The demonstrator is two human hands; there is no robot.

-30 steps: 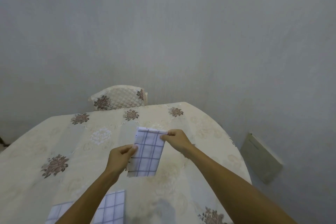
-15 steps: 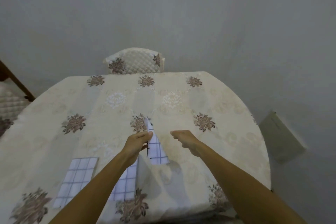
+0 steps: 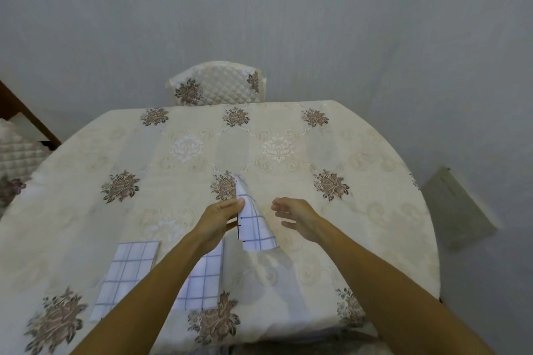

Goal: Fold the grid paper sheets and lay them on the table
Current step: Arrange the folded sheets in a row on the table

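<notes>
My left hand point(image 3: 219, 217) pinches a folded white sheet of blue grid paper point(image 3: 253, 222) by its left edge and holds it edge-on above the middle of the table point(image 3: 360, 210). My right hand point(image 3: 297, 217) hovers just to the right of the sheet with relaxed fingers, touching nothing. Two more folded grid sheets lie flat near the table's front: one at the front left point(image 3: 127, 274), the other point(image 3: 204, 282) partly hidden under my left forearm.
The table wears a cream cloth with brown flower prints. A quilted chair back point(image 3: 216, 86) stands behind the far edge, another chair point(image 3: 17, 153) at the left. A grey panel point(image 3: 455, 207) leans against the wall at the right.
My right hand has let go of the sheet and drawn slightly right. The left hand alone now holds it, turned edge-on. The camera has tilted down, showing more of the table.
</notes>
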